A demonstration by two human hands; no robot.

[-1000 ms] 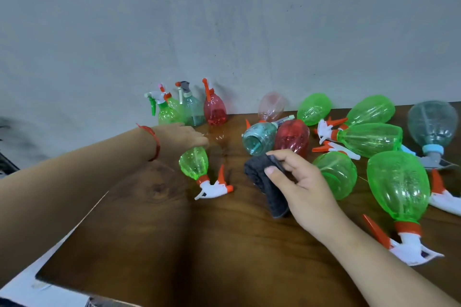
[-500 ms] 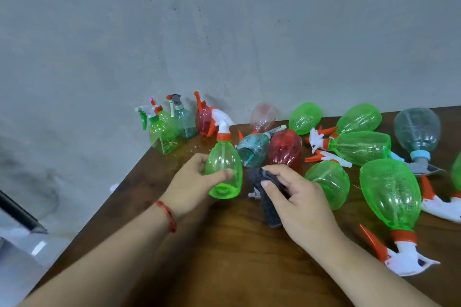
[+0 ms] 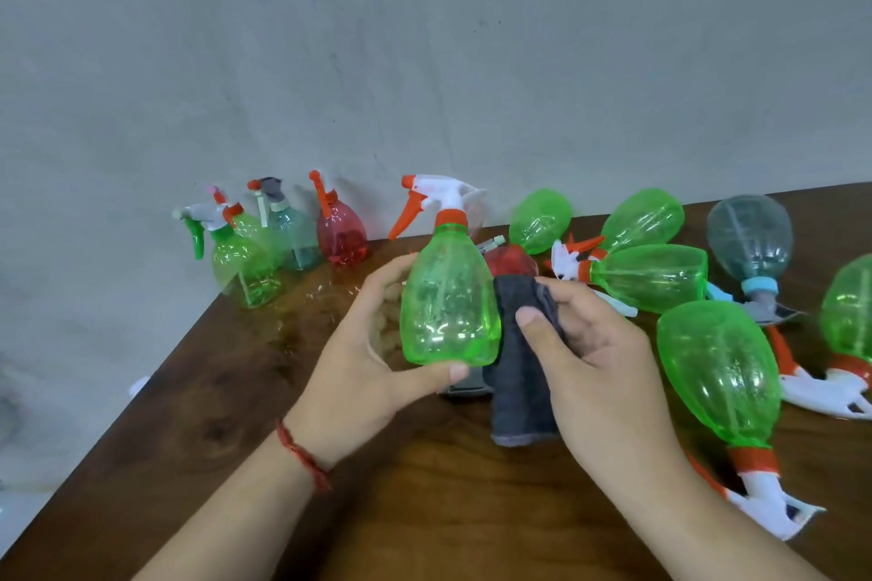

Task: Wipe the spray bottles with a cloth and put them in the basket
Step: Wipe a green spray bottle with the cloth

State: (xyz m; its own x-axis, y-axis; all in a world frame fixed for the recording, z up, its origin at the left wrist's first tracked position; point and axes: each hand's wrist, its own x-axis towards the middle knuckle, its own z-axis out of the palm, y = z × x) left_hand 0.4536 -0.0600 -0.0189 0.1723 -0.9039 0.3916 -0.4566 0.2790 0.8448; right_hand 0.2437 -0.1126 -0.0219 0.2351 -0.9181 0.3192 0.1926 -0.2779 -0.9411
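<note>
The head view shows the left hand [image 3: 363,359] gripping an upright translucent green plastic spray bottle [image 3: 448,297] with a white-and-orange trigger head. Its thumb lies across the bottle's lower edge, above a dark brown wooden table [image 3: 424,510]. Just to the right, the right hand [image 3: 599,359] pinches a folded dark grey cloth [image 3: 519,392] close beside the bottle. Beyond the left hand, a small group of standing bottles [image 3: 245,269] lines the table's far corner by a plain grey plastered wall [image 3: 424,38], and more green, red and grey-blue bottles lying on their sides [image 3: 717,373] spread beyond and right of the right hand.
</note>
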